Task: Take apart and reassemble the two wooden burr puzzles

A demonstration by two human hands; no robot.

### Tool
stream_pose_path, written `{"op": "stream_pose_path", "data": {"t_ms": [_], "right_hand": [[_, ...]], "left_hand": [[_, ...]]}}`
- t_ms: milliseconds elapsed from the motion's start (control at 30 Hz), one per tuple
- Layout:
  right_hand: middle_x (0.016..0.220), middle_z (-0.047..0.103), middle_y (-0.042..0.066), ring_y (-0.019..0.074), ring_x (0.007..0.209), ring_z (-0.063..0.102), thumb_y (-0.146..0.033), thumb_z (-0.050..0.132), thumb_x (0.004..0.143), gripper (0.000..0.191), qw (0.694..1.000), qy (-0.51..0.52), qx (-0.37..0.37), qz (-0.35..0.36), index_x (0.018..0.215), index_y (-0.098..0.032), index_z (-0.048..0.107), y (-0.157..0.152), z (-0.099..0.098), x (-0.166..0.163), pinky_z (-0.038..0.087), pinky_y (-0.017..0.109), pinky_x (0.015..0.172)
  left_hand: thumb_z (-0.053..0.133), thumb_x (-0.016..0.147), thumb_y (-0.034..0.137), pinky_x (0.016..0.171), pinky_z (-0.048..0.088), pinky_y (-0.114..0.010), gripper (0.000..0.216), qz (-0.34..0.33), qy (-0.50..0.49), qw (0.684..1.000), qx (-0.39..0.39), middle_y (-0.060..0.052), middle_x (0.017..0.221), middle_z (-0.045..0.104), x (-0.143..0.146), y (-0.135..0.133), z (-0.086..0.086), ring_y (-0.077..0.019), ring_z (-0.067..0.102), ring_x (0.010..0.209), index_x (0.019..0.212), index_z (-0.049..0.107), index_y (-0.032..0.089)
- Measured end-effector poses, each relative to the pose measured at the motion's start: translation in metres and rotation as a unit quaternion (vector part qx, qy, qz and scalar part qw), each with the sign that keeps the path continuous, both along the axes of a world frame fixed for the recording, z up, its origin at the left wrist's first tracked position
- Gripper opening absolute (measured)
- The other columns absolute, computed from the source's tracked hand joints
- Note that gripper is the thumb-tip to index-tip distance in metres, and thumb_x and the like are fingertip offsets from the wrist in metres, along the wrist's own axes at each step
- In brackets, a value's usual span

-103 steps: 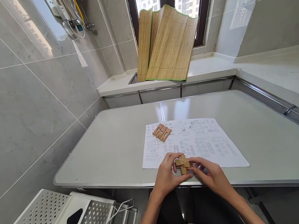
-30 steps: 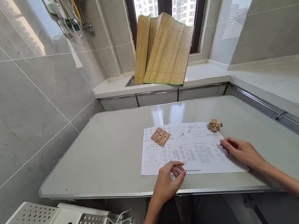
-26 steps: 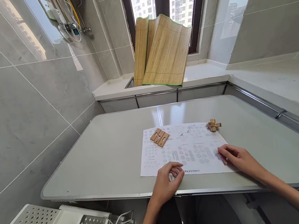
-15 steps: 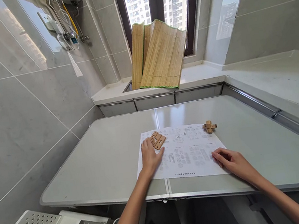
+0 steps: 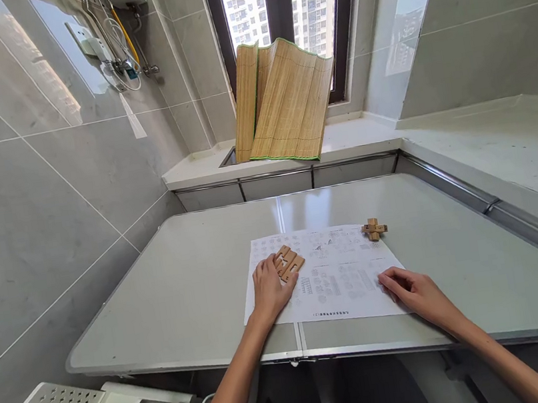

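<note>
1. Flat wooden pieces (image 5: 289,262) lie side by side on the printed sheet (image 5: 343,288), toward its far left corner. The left hand (image 5: 268,289) lies nearly flat, fingertips touching their near edge, gripping nothing.
2. Step in hand, by the look: getting hold of these pieces. Lifting them would call for a fingertip under an edge.
3. The right hand (image 5: 414,291), loosely curled and empty, rests on the sheet's near right corner. The assembled wooden cross (image 5: 373,230) sits at the far right corner, well apart.

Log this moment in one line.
left hand: touching flat tan wooden puzzle pieces | right hand: on white printed sheet | assembled wooden cross puzzle: untouched

Print on the sheet (image 5: 347,284) is illegible.
</note>
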State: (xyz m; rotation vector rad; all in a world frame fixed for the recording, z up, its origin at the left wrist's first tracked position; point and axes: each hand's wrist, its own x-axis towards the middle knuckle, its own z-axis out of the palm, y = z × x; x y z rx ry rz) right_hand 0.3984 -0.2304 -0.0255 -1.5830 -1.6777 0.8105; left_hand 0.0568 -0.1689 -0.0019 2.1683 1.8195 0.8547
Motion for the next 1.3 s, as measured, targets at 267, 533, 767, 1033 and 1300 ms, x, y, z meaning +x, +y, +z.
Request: {"op": "stream_pose_path", "data": {"t_ms": [267, 533, 767, 1033, 1300], "right_hand": [[0.091, 0.07, 0.005, 0.021, 0.073, 0.063, -0.055, 0.05, 0.098, 0.036, 0.999, -0.013, 0.031, -0.003, 0.1, -0.023, 0.066, -0.022, 0.015, -0.053, 0.05, 0.032, 0.066], [0.137, 0.056, 0.012, 0.0368, 0.129, 0.051, -0.049, 0.07, 0.088, 0.067, 0.984, -0.036, 0.171, 0.017, 0.145, -0.03, 0.041, -0.03, 0.004, -0.137, 0.045, 0.057, 0.108], [0.133, 0.059, 0.013, 0.0383, 0.124, 0.053, -0.048, 0.076, 0.081, 0.072, 0.98, -0.064, 0.189, -0.006, 0.142, -0.026, 0.044, -0.017, -0.006, -0.152, 0.046, 0.057, 0.104], [0.129, 0.062, 0.012, 0.0363, 0.122, 0.056, -0.044, 0.076, 0.08, 0.066, 0.984, -0.055, 0.169, -0.018, 0.135, -0.025, 0.047, -0.019, -0.005, -0.128, 0.047, 0.055, 0.104], [0.134, 0.059, 0.01, 0.0312, 0.116, 0.059, -0.052, 0.076, 0.081, 0.064, 0.991, 0.055, 0.12, -0.023, 0.134, -0.027, 0.049, -0.026, 0.002, -0.116, 0.051, 0.051, 0.102]], "left_hand": [[0.064, 0.091, 0.051, 0.109, 0.044, -0.051, 0.061, -0.017, -0.019, 1.0, -0.005, -0.013, 0.135, 0.062, 0.008, -0.06, 0.001, -0.0329, 0.054, 0.129, 0.141, 0.047, 0.019], [0.061, 0.094, 0.038, 0.095, 0.049, -0.049, 0.026, 0.019, -0.024, 0.999, 0.031, -0.01, 0.113, 0.064, 0.008, -0.054, 0.003, -0.0298, 0.059, 0.107, 0.113, 0.057, 0.02], [0.065, 0.093, 0.032, 0.091, 0.049, -0.044, 0.017, 0.016, -0.007, 1.0, 0.026, -0.008, 0.108, 0.057, 0.01, -0.062, 0.006, -0.0274, 0.056, 0.102, 0.105, 0.06, 0.022], [0.067, 0.094, 0.035, 0.095, 0.048, -0.047, 0.014, -0.015, 0.022, 0.999, 0.046, -0.009, 0.112, 0.056, 0.006, -0.066, 0.012, -0.0288, 0.053, 0.11, 0.1, 0.067, 0.023], [0.079, 0.083, 0.036, 0.097, 0.049, -0.05, 0.026, -0.045, 0.044, 0.998, 0.029, -0.011, 0.117, 0.055, 0.014, -0.066, 0.012, -0.0324, 0.05, 0.114, 0.093, 0.061, 0.021]]}}
